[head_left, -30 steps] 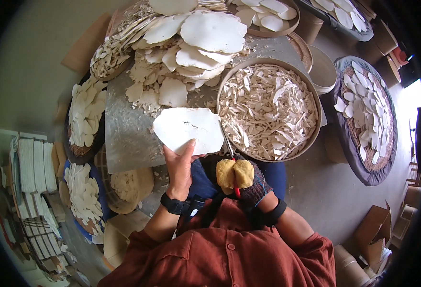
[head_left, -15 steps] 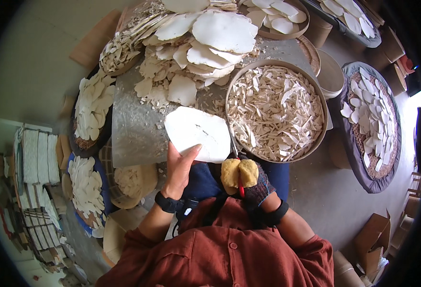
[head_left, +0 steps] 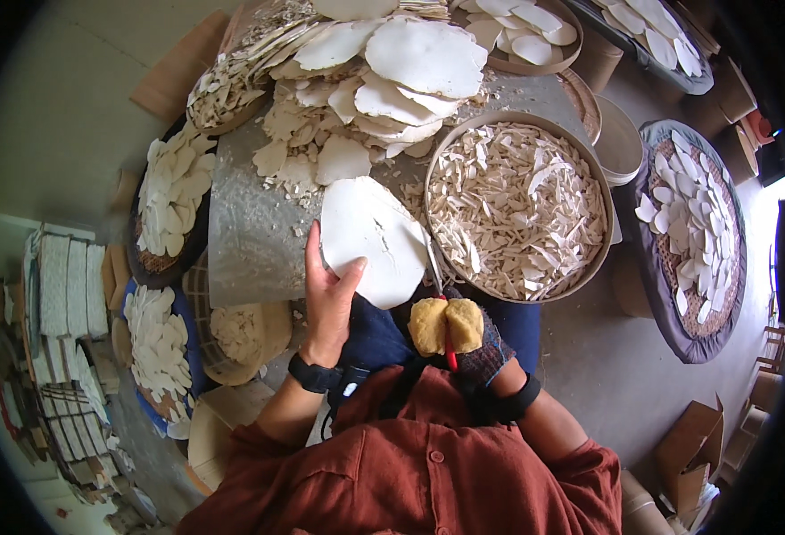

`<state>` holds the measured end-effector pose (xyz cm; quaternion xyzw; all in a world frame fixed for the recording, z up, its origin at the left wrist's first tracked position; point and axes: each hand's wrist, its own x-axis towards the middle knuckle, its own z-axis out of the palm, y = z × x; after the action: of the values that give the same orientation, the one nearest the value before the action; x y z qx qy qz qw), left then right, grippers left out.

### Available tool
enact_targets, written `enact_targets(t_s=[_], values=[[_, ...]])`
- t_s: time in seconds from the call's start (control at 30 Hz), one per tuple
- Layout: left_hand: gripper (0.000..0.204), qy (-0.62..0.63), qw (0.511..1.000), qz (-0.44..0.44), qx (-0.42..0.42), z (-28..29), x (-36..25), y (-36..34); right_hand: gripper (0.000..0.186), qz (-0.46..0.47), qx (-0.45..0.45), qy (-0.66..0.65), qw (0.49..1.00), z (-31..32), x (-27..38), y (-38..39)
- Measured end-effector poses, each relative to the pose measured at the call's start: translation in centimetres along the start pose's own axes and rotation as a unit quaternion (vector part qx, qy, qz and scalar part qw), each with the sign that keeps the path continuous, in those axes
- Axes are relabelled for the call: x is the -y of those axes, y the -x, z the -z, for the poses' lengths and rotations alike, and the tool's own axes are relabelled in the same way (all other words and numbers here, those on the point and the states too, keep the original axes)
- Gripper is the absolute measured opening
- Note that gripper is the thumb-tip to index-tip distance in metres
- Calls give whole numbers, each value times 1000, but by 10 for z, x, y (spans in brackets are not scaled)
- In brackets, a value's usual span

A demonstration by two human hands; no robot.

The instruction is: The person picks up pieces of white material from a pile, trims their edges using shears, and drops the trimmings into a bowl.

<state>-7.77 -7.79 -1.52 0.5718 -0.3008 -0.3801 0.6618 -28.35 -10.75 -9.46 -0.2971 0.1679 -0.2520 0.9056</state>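
Observation:
My left hand pinches the lower left edge of a flat white sheet, thumb on top. The sheet is thin and rounded, with a cracked line down its face. In a dark knit glove, my right hand is closed on shears with red handles and yellow foam padding. The blades lie at the sheet's right edge; how far apart they are is hard to tell. Just right of them sits a round tray full of white slivers.
A grey metal table carries a heap of uneven white sheets and crumbs. Baskets of white pieces stand at the left and right. Behind the tray is a white bucket. Cardboard lies at lower right.
The sheet has turned in my left hand and now stands more upright, its right edge along the blades. The left fingers have shifted up its side. My right hand has barely moved.

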Motion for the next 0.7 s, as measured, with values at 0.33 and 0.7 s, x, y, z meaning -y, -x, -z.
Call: enact_targets(t_s=[0.33,0.7], values=[[80,-70,997,-29,6,4,8,-14,32,35,-42,237,970,-15,7,4],[77,-57,998,19,30,2,-2,-6,27,-15,13,171,985,-4,9,-6]])
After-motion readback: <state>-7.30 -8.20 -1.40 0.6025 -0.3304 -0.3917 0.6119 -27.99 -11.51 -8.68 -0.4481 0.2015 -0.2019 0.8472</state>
